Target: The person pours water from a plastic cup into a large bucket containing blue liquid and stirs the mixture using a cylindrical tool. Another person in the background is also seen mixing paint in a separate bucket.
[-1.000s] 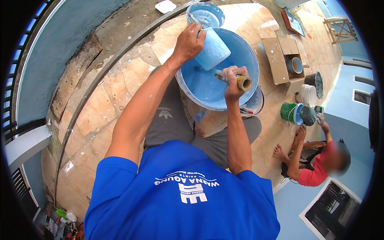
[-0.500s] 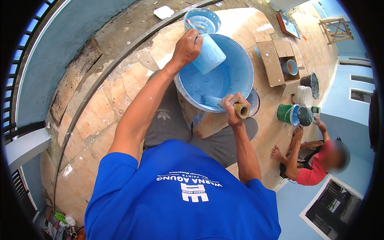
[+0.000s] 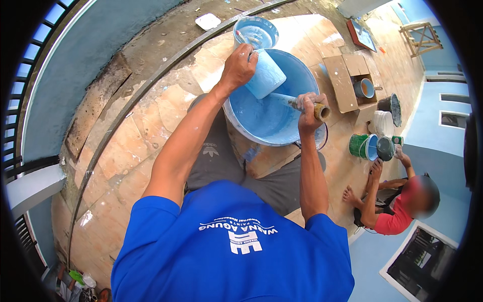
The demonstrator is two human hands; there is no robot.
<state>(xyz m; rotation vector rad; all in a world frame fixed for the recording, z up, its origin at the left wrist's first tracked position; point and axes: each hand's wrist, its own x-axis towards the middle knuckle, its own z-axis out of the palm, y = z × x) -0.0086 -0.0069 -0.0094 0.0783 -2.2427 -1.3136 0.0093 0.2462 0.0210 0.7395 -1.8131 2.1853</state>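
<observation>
My left hand (image 3: 239, 66) grips the top edge of a paint-coated light blue container (image 3: 266, 74), held tilted over a large blue tub (image 3: 259, 128). My right hand (image 3: 307, 111) is closed around a hollow tan stick (image 3: 321, 112), whose blue-coated part reaches down into the tub beside the container. Pale blue paint covers the tub's inside, and my right fingers are smeared whitish. Behind the tub stands a smaller blue bucket (image 3: 265, 31) with a red-and-white handled item in it. The tub sits between my bent legs in grey trousers.
At right, a co-worker (image 3: 402, 206) in red sits holding a dark container (image 3: 384, 147) by a green bucket (image 3: 358, 145). Around them are a cardboard box (image 3: 338, 83), white pails (image 3: 378, 122) and a dark bucket (image 3: 388, 103). A long metal bar (image 3: 110, 126) lies along the left; tiles surround me.
My left hand and container have moved downward in the picture. The stick in my right hand has swung down and left, then back up and right in the tub.
</observation>
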